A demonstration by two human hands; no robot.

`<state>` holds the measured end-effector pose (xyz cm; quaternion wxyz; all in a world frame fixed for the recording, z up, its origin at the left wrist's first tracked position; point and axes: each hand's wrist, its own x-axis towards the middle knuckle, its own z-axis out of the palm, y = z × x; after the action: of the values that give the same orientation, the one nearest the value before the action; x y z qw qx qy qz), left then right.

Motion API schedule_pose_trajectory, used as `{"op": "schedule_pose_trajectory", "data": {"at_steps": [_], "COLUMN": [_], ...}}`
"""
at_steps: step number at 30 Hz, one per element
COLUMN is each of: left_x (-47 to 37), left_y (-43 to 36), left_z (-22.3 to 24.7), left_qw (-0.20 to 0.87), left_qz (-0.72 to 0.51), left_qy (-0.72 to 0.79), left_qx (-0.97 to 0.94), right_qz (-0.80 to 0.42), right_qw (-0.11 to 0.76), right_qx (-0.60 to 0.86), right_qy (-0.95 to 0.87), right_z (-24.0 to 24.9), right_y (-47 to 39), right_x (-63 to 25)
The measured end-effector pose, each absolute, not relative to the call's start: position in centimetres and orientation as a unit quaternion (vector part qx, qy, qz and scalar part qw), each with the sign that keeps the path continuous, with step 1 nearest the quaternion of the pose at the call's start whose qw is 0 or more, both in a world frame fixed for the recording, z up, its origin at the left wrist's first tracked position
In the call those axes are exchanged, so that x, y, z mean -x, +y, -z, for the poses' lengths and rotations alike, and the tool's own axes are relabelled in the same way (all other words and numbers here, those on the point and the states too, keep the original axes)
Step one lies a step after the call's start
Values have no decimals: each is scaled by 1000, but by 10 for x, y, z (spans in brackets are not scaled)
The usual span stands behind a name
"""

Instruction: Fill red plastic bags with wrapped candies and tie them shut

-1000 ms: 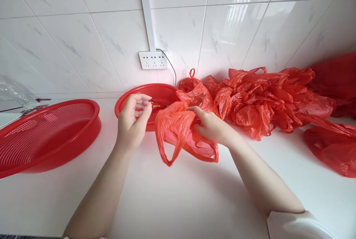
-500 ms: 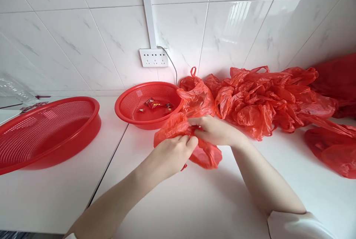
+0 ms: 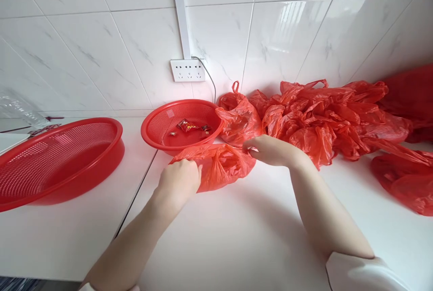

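Currently, the left hand (image 3: 180, 182) and the right hand (image 3: 270, 150) each pinch one side of a thin, crumpled red plastic carrier bag (image 3: 213, 171), fingers closed on its film. The bag spreads between them above the smooth white tabletop (image 3: 230, 237), just before a round red perforated plastic basket (image 3: 157, 122) holding small wrapped packets (image 3: 188, 126).

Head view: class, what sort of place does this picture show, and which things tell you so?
Probably an indoor workroom or kitchen-like area, though the exact kind is unclear: a glossy tiled wall, a multi-outlet socket panel on it, and a long white worktop below.
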<state>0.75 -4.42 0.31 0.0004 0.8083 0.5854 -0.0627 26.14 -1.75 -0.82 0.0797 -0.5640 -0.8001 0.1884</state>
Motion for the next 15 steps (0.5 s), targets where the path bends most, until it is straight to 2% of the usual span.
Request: {"op": "schedule_pose_trajectory", "data": {"at_steps": [1, 3, 5, 7, 9, 11, 15], "left_x": [-7, -10, -13, -16, -16, -13, -8], "left_y": [-44, -46, -49, -51, -51, -46, -29], "left_z": [-4, -6, -5, -2, 3, 10, 29], "left_qw": [6, 21, 28, 37, 44, 66, 153], "left_qz": [58, 52, 45, 45, 64, 86, 17], "left_qy": [585, 586, 586, 572, 527, 470, 439], "left_qx": [-809, -809, -809, -818, -846, -876, -885], "right_qz": [-169, -142, -126, -156, -220, -261, -254], "right_qw": [93, 177, 295, 352, 314, 233, 110], "right_qx": [583, 578, 532, 455, 374, 322, 336], "right_qy": [-789, -784, -784, -803, -844, -880, -900], "right_z": [7, -1, -12, -21, -21, -12, 16], "right_y": [-19, -26, -39, -54, -64, -66, -56], "right_x": [-265, -265, -255, -238, -220, -203, -185]}}
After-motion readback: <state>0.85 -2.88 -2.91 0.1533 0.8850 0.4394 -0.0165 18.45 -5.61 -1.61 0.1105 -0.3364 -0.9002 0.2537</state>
